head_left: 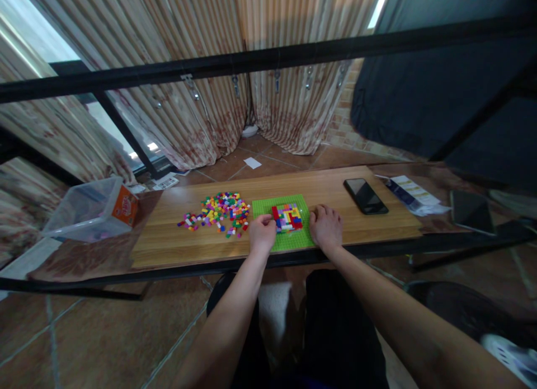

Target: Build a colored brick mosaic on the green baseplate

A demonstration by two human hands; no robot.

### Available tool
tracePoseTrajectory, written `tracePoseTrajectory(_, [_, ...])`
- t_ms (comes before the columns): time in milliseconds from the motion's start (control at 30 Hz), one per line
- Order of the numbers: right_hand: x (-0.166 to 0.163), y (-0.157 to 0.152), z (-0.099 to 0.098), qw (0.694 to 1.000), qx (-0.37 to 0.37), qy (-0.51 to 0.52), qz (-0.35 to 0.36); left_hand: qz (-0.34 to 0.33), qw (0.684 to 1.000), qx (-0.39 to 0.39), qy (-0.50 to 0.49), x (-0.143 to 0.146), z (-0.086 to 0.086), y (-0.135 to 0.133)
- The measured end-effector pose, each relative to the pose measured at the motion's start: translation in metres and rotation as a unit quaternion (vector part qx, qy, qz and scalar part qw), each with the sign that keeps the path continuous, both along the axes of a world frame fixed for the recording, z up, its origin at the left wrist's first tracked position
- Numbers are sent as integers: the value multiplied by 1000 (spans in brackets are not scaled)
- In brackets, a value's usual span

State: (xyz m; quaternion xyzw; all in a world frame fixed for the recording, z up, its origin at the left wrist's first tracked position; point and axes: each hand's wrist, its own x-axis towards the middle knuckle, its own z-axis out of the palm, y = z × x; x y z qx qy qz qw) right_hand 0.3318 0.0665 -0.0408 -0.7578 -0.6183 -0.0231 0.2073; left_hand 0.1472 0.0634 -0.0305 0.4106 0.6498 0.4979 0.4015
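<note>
A green baseplate (268, 205) lies on the wooden board, carrying a small block of multicoloured bricks (287, 218). My left hand (262, 233) rests on the plate's left edge with its fingers pinched together beside the built bricks; what they hold is too small to see. On the plate's right edge rests my right hand (325, 228), fingers curled down against the plate and the board. A loose pile of coloured bricks (218, 212) spreads just left of the plate.
The wooden board (176, 238) lies on a black-framed table. A black phone (365, 196) and a leaflet (411, 194) lie to the right. A clear plastic tub (86, 210) stands at far left. A black bar (268, 59) crosses overhead.
</note>
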Motion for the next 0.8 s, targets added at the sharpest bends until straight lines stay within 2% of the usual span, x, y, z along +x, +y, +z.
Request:
tracePoseTrajectory(467, [-1, -1, 3, 1000, -6, 12, -2, 4, 999, 0, 36, 2, 12, -9])
tracePoseTrajectory(800, [-1, 0, 1, 1000, -2, 8, -1, -1, 1000, 1, 19, 3, 6, -6])
